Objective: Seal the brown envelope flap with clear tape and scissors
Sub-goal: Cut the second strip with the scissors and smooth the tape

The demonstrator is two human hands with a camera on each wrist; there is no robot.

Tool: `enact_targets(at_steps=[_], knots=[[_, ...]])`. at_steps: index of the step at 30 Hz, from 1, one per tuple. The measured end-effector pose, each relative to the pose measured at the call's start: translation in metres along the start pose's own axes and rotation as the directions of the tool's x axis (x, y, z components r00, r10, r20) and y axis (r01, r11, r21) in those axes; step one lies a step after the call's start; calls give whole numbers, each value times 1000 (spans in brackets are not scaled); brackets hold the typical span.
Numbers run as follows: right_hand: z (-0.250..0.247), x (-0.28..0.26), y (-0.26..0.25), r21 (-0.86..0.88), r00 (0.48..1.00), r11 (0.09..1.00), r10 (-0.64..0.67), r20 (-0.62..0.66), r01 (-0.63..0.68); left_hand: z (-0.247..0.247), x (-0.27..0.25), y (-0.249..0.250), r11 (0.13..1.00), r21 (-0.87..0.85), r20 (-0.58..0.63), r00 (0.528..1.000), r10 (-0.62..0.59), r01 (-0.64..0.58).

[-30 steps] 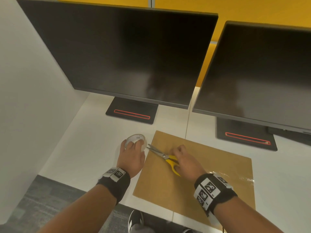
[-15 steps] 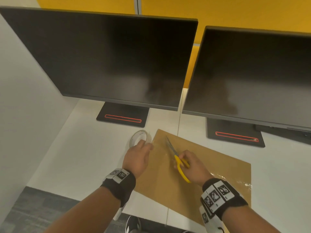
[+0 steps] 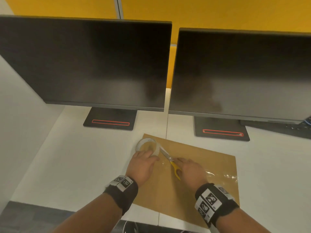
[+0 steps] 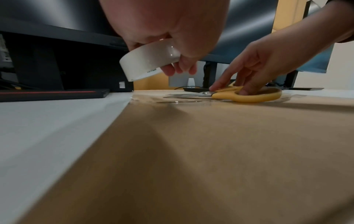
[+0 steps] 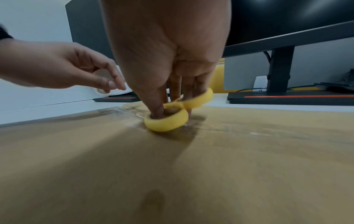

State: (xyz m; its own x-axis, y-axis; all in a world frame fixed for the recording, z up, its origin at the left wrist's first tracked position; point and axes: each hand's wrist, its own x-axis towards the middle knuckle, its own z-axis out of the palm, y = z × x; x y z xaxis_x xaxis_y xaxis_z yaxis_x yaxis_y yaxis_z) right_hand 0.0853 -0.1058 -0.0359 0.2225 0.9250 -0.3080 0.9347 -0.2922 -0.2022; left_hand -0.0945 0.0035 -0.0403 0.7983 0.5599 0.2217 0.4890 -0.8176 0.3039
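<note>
At the far left a white partition wall (image 3: 20,132) is standing beside the white desk (image 3: 75,165), and the left monitor (image 3: 87,64) is sitting on its black base (image 3: 110,119) with a red stripe. Nearer in, the left hand (image 3: 143,167) is gripping the roll of clear tape (image 3: 148,147), fingers curled round its rim, holding it tilted and lifted just above the far left corner of the brown envelope (image 3: 193,187) (the left wrist view shows the roll clear of the surface). A strip of clear tape (image 3: 222,176) is lying along the envelope toward its right edge, glinting; whether it is joined to the roll cannot be told. Just to the right of the roll, the yellow-handled scissors (image 3: 173,165) are lying low on the envelope, blades pointing toward the roll, and the right hand (image 3: 191,172) is holding them with thumb and fingers threaded through the handle loops. The envelope is lying flat across the seam between two desk panels. Farther right, the second monitor (image 3: 244,73) is standing on its own base (image 3: 222,132), with yellow panels (image 3: 202,10) behind both screens.
</note>
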Motion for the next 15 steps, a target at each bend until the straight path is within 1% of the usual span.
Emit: enact_targets(at_steps=[2, 3, 5, 6, 7, 8, 9, 10, 11, 12, 15], knots=[[2, -3, 1, -44, 999, 998, -37, 10, 37, 1, 4, 7, 999, -8, -15, 999, 40, -40], [3, -4, 2, -17, 999, 999, -40, 7, 41, 0, 7, 11, 998, -10, -15, 998, 58, -58], [3, -8, 6, 127, 998, 992, -20, -56, 27, -1, 11, 20, 994, -12, -4, 994, 108, -108], [0, -11, 7, 252, 993, 968, 25, -115, 5, -1, 14, 24, 990, -17, -6, 990, 140, -140], [-4, -13, 9, 408, 982, 913, 101, -160, -28, -1, 18, 30, 986, -18, -8, 986, 168, -168], [-10, -16, 10, 569, 967, 821, 188, -174, -57, 0, 21, 35, 980, -15, -11, 980, 198, -198], [-16, -19, 11, 703, 953, 706, 261, -153, -80, 1, 25, 40, 973, -9, -5, 973, 229, -229], [-24, -20, 12, 789, 943, 606, 309, -123, -96, 3, 28, 45, 966, -3, 6, 966, 260, -260], [-32, -22, 14, 835, 936, 540, 339, -97, -109, 4, 30, 51, 958, 11, 29, 958, 285, -285], [-37, -22, 18, 860, 930, 498, 358, -81, -116, 5, 33, 57, 949, 32, 64, 948, 311, -314], [-45, -21, 32, 890, 918, 430, 394, -36, -150, 6, 39, 76, 908, 75, 145, 906, 398, -412]])
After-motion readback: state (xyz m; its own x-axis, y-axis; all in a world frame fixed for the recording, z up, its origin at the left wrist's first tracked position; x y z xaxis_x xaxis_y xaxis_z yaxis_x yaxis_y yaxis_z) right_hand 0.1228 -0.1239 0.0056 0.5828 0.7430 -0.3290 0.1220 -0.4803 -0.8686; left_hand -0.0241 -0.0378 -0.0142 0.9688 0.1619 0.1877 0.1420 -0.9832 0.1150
